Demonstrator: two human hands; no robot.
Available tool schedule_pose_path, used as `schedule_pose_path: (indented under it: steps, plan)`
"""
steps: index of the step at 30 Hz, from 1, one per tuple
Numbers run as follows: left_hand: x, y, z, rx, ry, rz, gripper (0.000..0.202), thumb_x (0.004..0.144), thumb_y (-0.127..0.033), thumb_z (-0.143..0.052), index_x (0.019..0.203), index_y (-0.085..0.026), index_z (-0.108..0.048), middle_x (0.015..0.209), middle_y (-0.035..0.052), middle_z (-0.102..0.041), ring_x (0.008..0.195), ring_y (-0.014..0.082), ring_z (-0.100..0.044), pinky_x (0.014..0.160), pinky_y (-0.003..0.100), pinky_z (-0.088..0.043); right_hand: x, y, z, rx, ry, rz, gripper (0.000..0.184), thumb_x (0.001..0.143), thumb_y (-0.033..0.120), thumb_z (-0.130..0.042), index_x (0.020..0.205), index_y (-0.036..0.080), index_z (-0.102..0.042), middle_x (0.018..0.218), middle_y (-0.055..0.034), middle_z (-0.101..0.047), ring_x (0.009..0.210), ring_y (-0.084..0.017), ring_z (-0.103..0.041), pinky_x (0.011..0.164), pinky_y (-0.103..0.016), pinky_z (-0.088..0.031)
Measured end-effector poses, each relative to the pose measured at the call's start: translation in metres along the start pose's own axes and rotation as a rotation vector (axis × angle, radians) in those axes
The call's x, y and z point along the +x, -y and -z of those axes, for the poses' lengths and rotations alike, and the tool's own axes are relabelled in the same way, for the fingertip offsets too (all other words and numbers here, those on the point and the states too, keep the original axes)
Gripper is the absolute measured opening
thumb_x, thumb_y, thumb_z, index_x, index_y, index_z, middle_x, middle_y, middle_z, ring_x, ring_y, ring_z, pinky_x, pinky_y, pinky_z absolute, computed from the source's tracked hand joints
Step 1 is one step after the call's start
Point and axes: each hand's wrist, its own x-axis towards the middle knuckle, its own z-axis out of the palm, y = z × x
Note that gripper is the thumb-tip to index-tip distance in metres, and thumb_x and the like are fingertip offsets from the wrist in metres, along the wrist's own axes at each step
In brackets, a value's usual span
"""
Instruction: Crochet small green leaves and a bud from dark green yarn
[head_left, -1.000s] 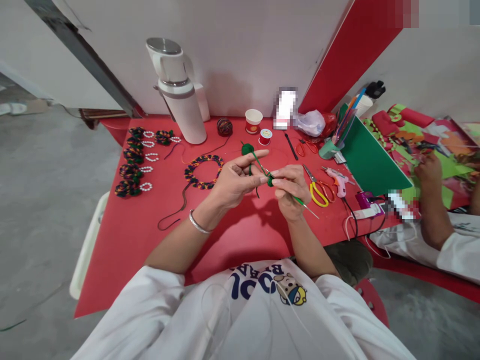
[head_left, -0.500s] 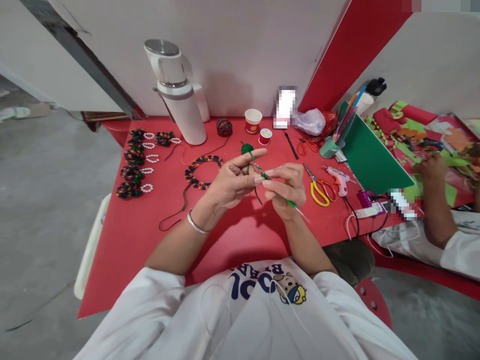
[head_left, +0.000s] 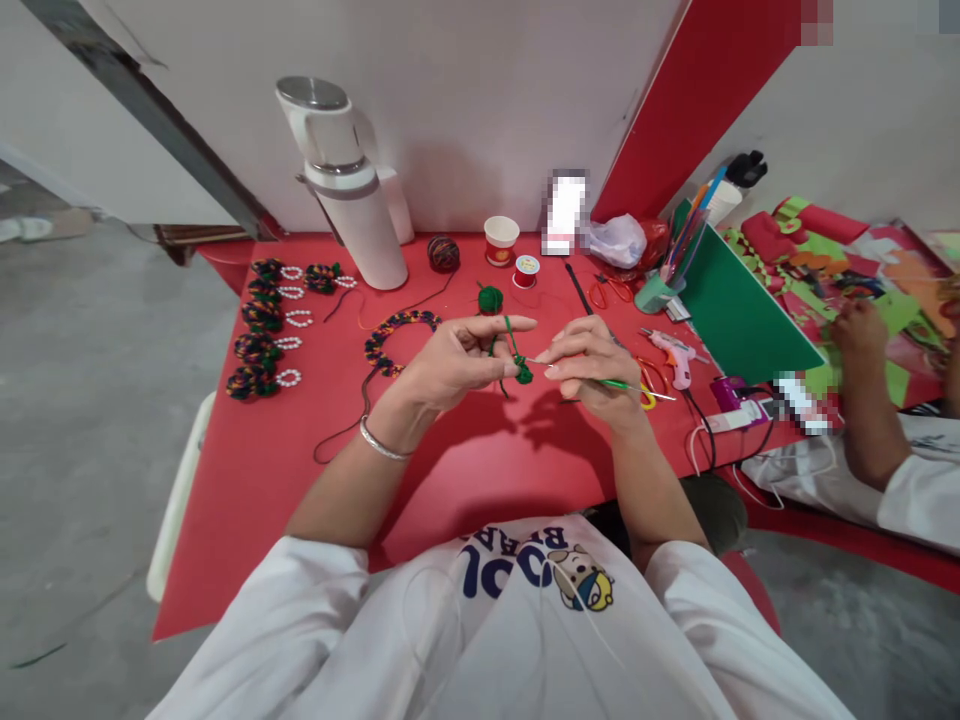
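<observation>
A small piece of green crochet work is pinched between the thumb and fingers of my left hand. Green yarn runs up over that hand's stretched index finger. My right hand grips a crochet hook with a green handle, its thin metal tip pointing left at the crochet work. Whether the tip sits inside a loop is too small to tell. Just behind my hands lies a green yarn ball. A multicoloured braided ring rests flat on the table beyond my left wrist.
Several yarn bundles with white bead loops line the red table's left side. A tall white flask, dark yarn ball, paper cup and red thread spool stand behind. Rightward are a pink glue gun and a co-worker's arm.
My right hand has moved right with the crochet hook, away from my left fingers. The green crochet work now shows between the hands, and the hook lies flatter.
</observation>
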Motion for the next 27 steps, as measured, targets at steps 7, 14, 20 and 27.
schedule_pose_path:
  steps: [7,14,20,27]
  plan:
    - [0.002,0.000,0.009,0.052,0.119,0.050,0.050,0.056,-0.015,-0.095,0.104,-0.012,-0.085,0.064,0.0027,-0.070,0.050,0.0080,-0.054,0.046,0.020,-0.036,0.012,0.001,0.016,0.124,0.159,-0.048,0.022,0.096,0.053,-0.069,0.103,0.037,-0.082,0.097,0.0000,-0.085,0.095,-0.022,-0.072,0.093,-0.048,-0.055]
    - [0.004,0.001,0.011,0.057,0.165,0.053,0.044,0.054,-0.020,-0.099,0.096,-0.016,-0.087,0.068,0.0034,-0.071,0.053,0.0082,-0.057,0.046,0.019,-0.038,0.016,-0.004,0.014,0.321,0.166,-0.113,0.019,0.098,0.048,-0.070,0.098,0.033,-0.083,0.091,-0.0016,-0.084,0.088,-0.020,-0.073,0.089,-0.045,-0.055]
    - [0.002,0.003,0.006,0.078,0.071,-0.017,0.044,0.056,-0.018,-0.098,0.099,-0.015,-0.087,0.071,0.0046,-0.073,0.058,0.0112,-0.064,0.051,0.020,-0.044,-0.001,-0.012,-0.015,0.416,-0.037,-0.150,0.021,0.098,0.052,-0.069,0.097,0.036,-0.082,0.088,-0.0003,-0.082,0.085,-0.020,-0.072,0.086,-0.046,-0.057]
    - [0.003,0.015,-0.007,0.116,-0.101,-0.152,0.049,0.056,-0.022,-0.099,0.103,-0.014,-0.086,0.073,0.0036,-0.075,0.062,0.0121,-0.064,0.058,0.023,-0.052,-0.017,-0.003,-0.045,0.033,-0.237,-0.146,0.020,0.098,0.052,-0.067,0.103,0.039,-0.082,0.106,-0.0020,-0.079,0.101,-0.023,-0.069,0.091,-0.048,-0.058]
